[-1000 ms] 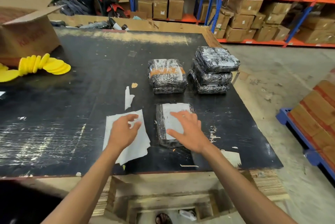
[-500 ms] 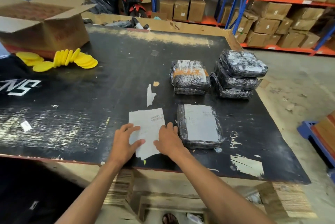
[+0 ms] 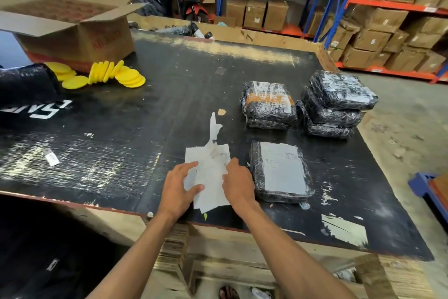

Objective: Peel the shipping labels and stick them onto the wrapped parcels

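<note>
Right, both hands work near the front edge of the black tabletop (image 3: 145, 117), wide bare surface to their left. Left hand (image 3: 178, 191) presses the white label sheets (image 3: 211, 177) with spread fingers, thumb on the paper; right hand (image 3: 238, 186) pinches the sheets' right edge, probably lifting a corner. Just right lies a flat parcel (image 3: 280, 171) in glossy black wrap, label already on, print too small to read. Behind: a two-parcel stack (image 3: 268, 104), a taller stack (image 3: 335, 104). Far left, round yellow discs (image 3: 116, 74), open cardboard box (image 3: 70, 29)
</note>
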